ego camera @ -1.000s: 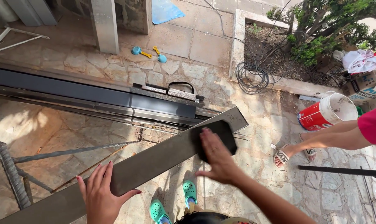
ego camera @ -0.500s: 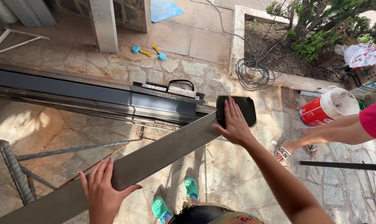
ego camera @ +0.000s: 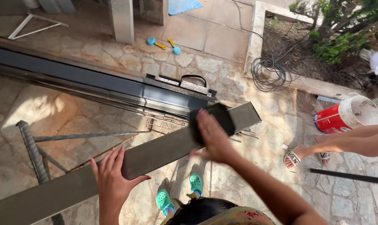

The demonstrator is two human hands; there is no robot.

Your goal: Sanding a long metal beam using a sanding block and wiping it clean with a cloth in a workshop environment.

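A long grey metal beam (ego camera: 164, 151) runs from lower left to upper right across the view. My left hand (ego camera: 113, 180) rests flat on it near the lower left, fingers spread over its top face. My right hand (ego camera: 212, 137) presses a dark sanding pad (ego camera: 216, 118) onto the beam close to its far end. Below the beam I see my green clogs (ego camera: 195, 183) on the stone paving.
Dark metal profiles (ego camera: 93, 83) lie on the paving behind the beam. A ribbed steel bar (ego camera: 32, 150) stands at the left. Another person's arm (ego camera: 356, 141) and sandalled foot (ego camera: 293, 157) are at the right, beside a red and white bucket (ego camera: 347, 114). A coiled cable (ego camera: 270, 75) lies beyond.
My right hand slid the pad out to the beam's far end half a second ago and has now drawn it back a little along the beam. My left hand has stayed put.
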